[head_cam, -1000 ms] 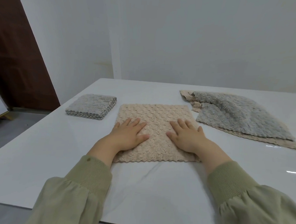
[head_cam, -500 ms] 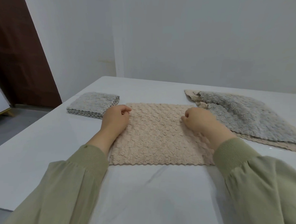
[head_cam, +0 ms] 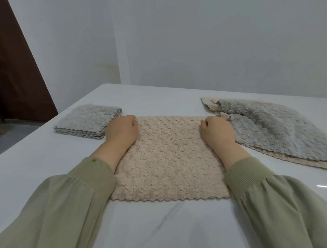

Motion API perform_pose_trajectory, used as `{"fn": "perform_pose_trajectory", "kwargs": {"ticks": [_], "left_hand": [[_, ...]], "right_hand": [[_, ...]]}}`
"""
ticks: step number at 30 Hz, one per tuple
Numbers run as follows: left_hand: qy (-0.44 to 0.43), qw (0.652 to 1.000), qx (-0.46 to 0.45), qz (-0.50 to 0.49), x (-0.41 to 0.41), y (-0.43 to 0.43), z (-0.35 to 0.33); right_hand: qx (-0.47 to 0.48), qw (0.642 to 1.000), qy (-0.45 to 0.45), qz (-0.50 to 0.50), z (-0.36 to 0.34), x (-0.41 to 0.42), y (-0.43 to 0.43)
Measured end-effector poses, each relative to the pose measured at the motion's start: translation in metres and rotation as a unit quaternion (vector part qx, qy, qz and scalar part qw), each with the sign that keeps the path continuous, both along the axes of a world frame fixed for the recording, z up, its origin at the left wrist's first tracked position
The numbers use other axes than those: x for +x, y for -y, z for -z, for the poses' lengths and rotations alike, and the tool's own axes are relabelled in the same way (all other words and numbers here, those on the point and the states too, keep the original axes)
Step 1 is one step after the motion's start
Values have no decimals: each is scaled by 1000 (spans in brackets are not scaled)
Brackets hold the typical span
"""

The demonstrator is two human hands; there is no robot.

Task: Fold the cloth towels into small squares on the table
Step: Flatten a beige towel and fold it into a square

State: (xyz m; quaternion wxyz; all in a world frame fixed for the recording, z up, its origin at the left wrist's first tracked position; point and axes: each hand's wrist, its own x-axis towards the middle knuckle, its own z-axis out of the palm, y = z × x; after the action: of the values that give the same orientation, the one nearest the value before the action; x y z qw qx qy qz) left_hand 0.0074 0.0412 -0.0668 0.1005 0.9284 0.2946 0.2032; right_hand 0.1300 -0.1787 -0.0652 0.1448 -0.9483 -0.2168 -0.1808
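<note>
Head view: the beige towel [head_cam: 170,157] lies flat at the middle of the table [head_cam: 155,225]. It looks soft, light and limp, with a nubbly pile likelier to cling than slide, so the corners are the place to hold it. The left hand [head_cam: 121,130] and right hand [head_cam: 217,134] curl their fingers round its far corners, apparently pinching them. A folded grey towel [head_cam: 87,121] sits just left, and a loose pile of towels [head_cam: 270,131] lies to the right.
</note>
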Motion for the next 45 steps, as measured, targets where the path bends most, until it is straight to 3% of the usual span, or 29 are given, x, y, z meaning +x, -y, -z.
{"fn": "perform_pose_trajectory", "kwargs": {"ticks": [3,6,9,13,22,35,43,45], "left_hand": [[-49,998,32,-5,7,2,-1],[-60,997,46,4,7,4,-2],[-36,998,40,15,5,3,-1],[43,998,-29,28,1,0,1],[80,991,-93,56,-2,0,-1],[195,969,-125,81,-4,0,-3],[258,960,-77,74,-7,-3,-3],[266,960,-66,53,-8,-4,-3]], "right_hand": [[-10,1000,6,-12,3,4,0],[-58,995,-70,-37,7,8,-2],[-75,990,-110,-45,6,9,-1],[-65,992,-94,-48,4,7,-1],[50,997,-22,-58,2,9,0],[203,977,-49,-50,-3,8,2],[320,919,-206,-105,-15,1,10],[333,916,-202,-97,-21,4,14]]}}
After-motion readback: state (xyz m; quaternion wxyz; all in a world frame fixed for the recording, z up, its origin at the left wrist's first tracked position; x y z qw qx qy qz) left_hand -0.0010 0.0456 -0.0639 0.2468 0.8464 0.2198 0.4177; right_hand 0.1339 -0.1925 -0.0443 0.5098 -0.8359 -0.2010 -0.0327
